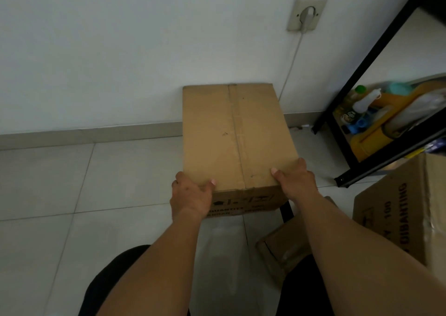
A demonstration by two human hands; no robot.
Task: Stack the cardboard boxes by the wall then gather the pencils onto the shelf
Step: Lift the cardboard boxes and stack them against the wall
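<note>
Single head-worn view, angled forward and down.
The tiled floor [125, 171] and white wall [120, 50] are seen closely from above.

A white plug [308, 14] is sitting in the wall socket [306, 13], its cord [290, 67] trailing down the wall. Bottles [365, 101] and yellow containers [369, 137] are crowding the low black rack [376, 43] at right.

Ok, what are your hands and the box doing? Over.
Left hand and right hand gripping cardboard box near corners. Box against wall. Two more boxes at right.
</note>
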